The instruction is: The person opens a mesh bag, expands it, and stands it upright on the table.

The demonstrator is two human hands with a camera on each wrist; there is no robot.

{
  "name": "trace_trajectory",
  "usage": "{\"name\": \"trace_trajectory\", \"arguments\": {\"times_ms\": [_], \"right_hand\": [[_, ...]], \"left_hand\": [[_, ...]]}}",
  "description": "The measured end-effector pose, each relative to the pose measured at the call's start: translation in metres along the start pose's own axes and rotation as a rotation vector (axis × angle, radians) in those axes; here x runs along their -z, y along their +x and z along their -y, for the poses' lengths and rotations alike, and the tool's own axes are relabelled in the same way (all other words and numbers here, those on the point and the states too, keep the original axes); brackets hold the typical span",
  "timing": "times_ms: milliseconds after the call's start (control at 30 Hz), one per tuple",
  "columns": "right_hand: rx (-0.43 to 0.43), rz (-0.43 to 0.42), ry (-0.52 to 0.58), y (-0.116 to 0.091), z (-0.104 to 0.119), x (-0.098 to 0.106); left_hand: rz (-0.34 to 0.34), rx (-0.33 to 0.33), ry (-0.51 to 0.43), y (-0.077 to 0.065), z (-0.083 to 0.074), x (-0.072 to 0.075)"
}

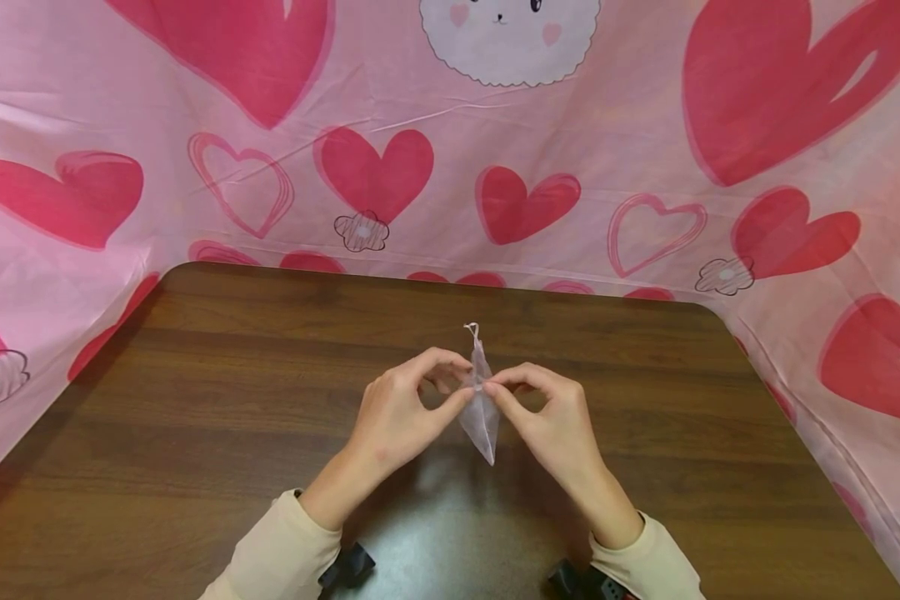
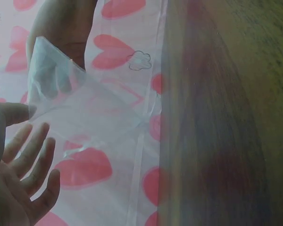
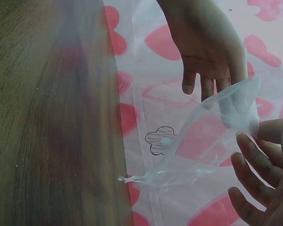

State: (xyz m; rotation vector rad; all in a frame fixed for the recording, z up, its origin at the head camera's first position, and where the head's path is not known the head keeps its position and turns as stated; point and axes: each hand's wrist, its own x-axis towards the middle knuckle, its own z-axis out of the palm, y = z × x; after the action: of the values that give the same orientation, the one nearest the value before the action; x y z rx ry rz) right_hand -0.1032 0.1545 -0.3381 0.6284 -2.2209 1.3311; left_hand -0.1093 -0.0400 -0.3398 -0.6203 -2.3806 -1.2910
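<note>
A small sheer white drawstring pouch point(image 1: 482, 423) is held up above the table between both hands, its narrow corded end point(image 3: 128, 179) pointing away from me. My left hand point(image 1: 399, 415) pinches one side of the pouch near its middle. From the other side my right hand point(image 1: 558, 421) pinches it with thumb and index finger, the fingertips of both hands close together. In the left wrist view the pouch point(image 2: 96, 106) spreads out flat and see-through, with the right hand partly behind it. The remaining fingers of each hand are loosely bent. No contents can be made out inside.
Under the hands lies a brown wooden table point(image 1: 255, 392). Pink cloth point(image 1: 450, 200) printed with red hearts hangs behind it and along both sides. A dark device point(image 1: 352, 567) is worn at the left sleeve, another dark device point(image 1: 566, 577) at the right.
</note>
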Motion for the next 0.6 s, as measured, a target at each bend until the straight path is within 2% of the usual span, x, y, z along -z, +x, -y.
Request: {"name": "trace_trajectory", "arguments": {"times_ms": [267, 600], "right_hand": [[-0.012, 0.016, -0.023, 0.0001, -0.0013, 0.0002], [-0.011, 0.043, -0.010, -0.0004, 0.0004, -0.0006]], "left_hand": [[0.004, -0.070, 0.035, 0.0007, 0.0008, 0.0011], [-0.070, -0.074, 0.071, 0.0021, 0.0025, 0.0016]]}}
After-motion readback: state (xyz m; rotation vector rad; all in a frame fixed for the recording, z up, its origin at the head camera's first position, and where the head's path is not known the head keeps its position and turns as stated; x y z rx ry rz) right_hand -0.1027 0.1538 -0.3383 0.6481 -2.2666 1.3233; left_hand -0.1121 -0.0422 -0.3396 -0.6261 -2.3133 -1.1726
